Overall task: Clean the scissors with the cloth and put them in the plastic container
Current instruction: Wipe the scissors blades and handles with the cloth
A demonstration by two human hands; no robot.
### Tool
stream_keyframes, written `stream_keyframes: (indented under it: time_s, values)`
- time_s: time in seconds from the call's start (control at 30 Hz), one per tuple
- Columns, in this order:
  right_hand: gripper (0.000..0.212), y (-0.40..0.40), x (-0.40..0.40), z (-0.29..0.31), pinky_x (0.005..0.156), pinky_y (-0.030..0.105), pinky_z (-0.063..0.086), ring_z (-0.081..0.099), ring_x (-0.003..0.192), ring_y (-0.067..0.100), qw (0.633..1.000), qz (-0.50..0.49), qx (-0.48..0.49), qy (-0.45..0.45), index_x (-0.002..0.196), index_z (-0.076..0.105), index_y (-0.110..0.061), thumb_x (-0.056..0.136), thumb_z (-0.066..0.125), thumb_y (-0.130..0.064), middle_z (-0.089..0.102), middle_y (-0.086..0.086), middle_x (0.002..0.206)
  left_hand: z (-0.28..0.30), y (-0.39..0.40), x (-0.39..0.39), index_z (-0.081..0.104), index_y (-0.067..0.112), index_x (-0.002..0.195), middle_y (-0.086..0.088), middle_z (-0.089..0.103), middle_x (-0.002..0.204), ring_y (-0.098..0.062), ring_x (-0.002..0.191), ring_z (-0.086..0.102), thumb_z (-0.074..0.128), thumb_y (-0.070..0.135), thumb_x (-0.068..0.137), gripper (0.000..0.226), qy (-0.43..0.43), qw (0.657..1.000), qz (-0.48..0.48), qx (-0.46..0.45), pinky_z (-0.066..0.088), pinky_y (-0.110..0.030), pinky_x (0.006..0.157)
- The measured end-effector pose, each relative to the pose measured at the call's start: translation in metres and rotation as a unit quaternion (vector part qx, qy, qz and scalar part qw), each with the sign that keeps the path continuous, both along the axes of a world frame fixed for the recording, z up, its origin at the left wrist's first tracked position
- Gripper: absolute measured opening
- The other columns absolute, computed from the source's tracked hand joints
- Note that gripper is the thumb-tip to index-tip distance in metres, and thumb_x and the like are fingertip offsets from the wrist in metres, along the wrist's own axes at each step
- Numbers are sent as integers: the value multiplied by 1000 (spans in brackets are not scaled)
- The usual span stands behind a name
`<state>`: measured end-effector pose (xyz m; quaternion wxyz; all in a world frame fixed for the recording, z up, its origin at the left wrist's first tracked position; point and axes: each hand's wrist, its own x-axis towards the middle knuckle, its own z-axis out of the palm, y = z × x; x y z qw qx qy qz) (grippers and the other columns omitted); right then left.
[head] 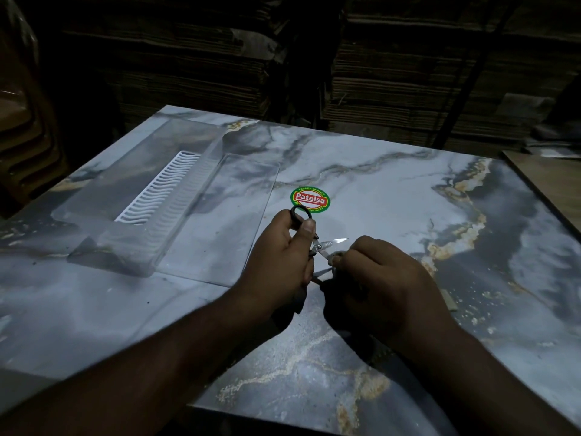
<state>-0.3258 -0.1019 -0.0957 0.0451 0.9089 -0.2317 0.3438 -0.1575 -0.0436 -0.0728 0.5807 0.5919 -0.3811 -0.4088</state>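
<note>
While your left hand (284, 250) grips the scissors (317, 243) by their black handles, blades parted to expose the edges, your right hand (377, 278) pinches a small wad of cloth (338, 255) against the lower blade, wiping. Item location: above the marble table (408, 190), near a round sticker (310, 200). Clear plastic container (151, 196) waits open, far left, lid (226, 221) beside it.

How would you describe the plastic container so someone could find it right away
Start at the marble-patterned table and look to its far left part. There lies a long clear plastic container with a flat clear sheet beside it on the right. Only the container has raised walls and a white slotted rack inside.
</note>
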Motion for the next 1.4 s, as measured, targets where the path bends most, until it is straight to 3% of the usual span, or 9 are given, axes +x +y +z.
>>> stream_keyframes:
  time_s: [0.23, 0.5, 0.57, 0.7, 0.87, 1.03, 1.17, 1.3, 1.4]
  values:
    - [9, -5, 2, -6, 62, 35, 51, 65, 78, 29, 998, 36, 37, -25, 104, 77, -7, 96, 77, -12, 69, 8, 95, 0, 0, 1, 50, 3, 98, 1, 43, 37, -12, 29, 35, 44, 26, 111, 26, -42, 999, -16, -4, 33, -21, 34]
    - [16, -5, -10, 2, 51, 36, 43, 51, 62, 30, 1000, -4, 10, -1, 76, 66, -7, 82, 81, -11, 57, 6, 75, 1, 0, 0, 51, 3, 103, -4, 40, 47, -12, 30, 29, 46, 27, 110, 26, 39, 999, 3, 0, 24, -24, 38]
    - [7, -5, -10, 1, 56, 34, 48, 60, 67, 30, 999, 5, 7, -38, 88, 75, -6, 92, 76, -12, 65, 8, 82, 2, 0, 1, 51, 2, 102, 3, 42, 41, -9, 29, 33, 45, 25, 111, 26, -15, 1000, -8, -1, 30, -24, 35]
    - [26, -6, 0, -3, 60, 37, 55, 68, 79, 29, 997, 49, 45, -26, 109, 79, -8, 106, 63, -28, 70, 8, 98, 2, 1, 1, 50, 3, 100, 2, 42, 36, -10, 28, 33, 44, 26, 111, 26, -30, 999, -12, -5, 30, -23, 32]
    - [15, -7, -8, -1, 56, 27, 40, 55, 67, 23, 999, 21, 31, 2, 89, 71, -14, 82, 84, -16, 62, 2, 84, 1, 1, 3, 52, 2, 101, 4, 43, 38, -6, 29, 34, 46, 25, 111, 25, -2, 1000, 9, -4, 30, -19, 34]
    - [10, -10, -8, -4, 59, 34, 51, 65, 74, 28, 999, 35, 16, -37, 101, 77, -5, 94, 79, -11, 70, 9, 92, 1, 0, 2, 50, 4, 99, 3, 44, 37, -8, 28, 35, 44, 25, 111, 25, -48, 999, -13, -7, 32, -20, 34]
    - [17, -9, -1, -6, 61, 39, 54, 68, 81, 28, 996, 65, 59, -28, 108, 78, -8, 101, 72, -22, 69, 7, 99, 3, 2, 0, 50, 4, 99, 1, 42, 39, -12, 27, 30, 45, 27, 111, 26, 7, 1000, -4, -4, 26, -21, 34]
    - [12, -10, -7, 2, 54, 34, 45, 59, 68, 30, 999, 37, -1, 32, 90, 75, -11, 90, 71, -22, 64, 5, 83, 4, -1, 2, 50, 0, 101, 0, 42, 42, -7, 27, 32, 46, 24, 111, 26, 53, 998, 13, 1, 24, -17, 33]
    - [8, -11, -14, 4, 56, 38, 47, 58, 67, 31, 1000, 3, 4, -14, 83, 70, -8, 88, 76, -12, 62, 6, 79, 3, -4, 5, 51, 5, 97, 6, 44, 40, -4, 27, 35, 45, 24, 111, 24, 30, 1000, 10, 1, 28, -17, 33]
